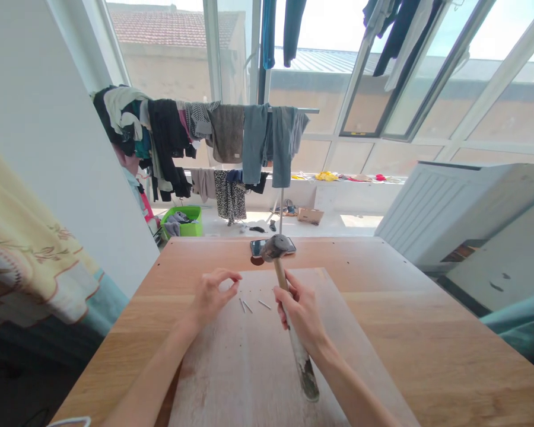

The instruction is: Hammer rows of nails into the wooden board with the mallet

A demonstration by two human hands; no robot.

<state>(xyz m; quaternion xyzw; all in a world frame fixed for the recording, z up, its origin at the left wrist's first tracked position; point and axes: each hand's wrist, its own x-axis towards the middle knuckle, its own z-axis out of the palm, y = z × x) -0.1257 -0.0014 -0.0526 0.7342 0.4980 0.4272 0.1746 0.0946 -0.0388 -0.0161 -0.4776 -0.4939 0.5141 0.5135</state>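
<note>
My right hand (301,313) grips the wooden handle of a hammer (277,248), whose metal head is raised above the far edge of a pale wooden board (258,367). My left hand (211,295) hovers over the board with thumb and forefinger pinched together; whether a nail is in the pinch is too small to tell. Three small nails (251,306) lie loose on the board between my two hands.
The board lies on a wooden table (404,320). A phone (258,246) rests at the table's far edge behind the hammer head. Beyond stand a laden clothes rack (213,136), a green basket (183,220), white panels (454,207) at right and a patterned cloth (26,255) at left.
</note>
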